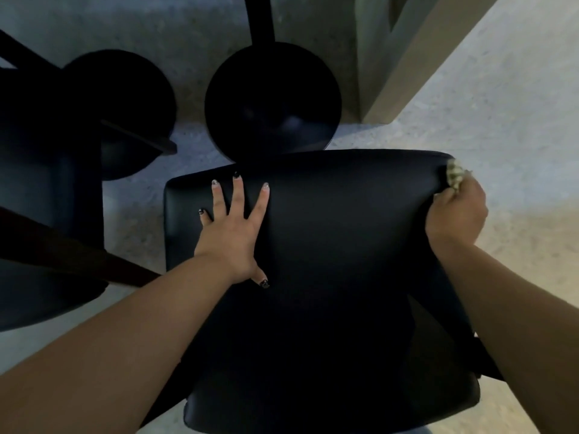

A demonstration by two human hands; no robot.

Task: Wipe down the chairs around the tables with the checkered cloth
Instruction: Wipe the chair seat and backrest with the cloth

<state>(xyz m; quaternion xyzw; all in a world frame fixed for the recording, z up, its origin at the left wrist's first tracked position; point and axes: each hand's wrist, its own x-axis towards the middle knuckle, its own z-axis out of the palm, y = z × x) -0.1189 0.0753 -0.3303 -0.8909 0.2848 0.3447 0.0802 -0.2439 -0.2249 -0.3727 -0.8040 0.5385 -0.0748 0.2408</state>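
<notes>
A black padded chair (338, 233) fills the middle of the view, seen from above. My left hand (233, 228) lies flat on its seat with fingers spread wide. My right hand (457, 214) is at the seat's far right corner, fingers curled round a bunched checkered cloth (455, 175). Only a pale, patterned bit of the cloth shows past the knuckles, pressed against the chair's edge.
Two round black table bases (272, 98) (125, 98) stand on the speckled floor beyond the chair. Another dark chair (47, 189) and a dark table edge sit at the left. A pale wall or pillar (391, 57) rises at the upper right, with bare floor (517, 126) beside it.
</notes>
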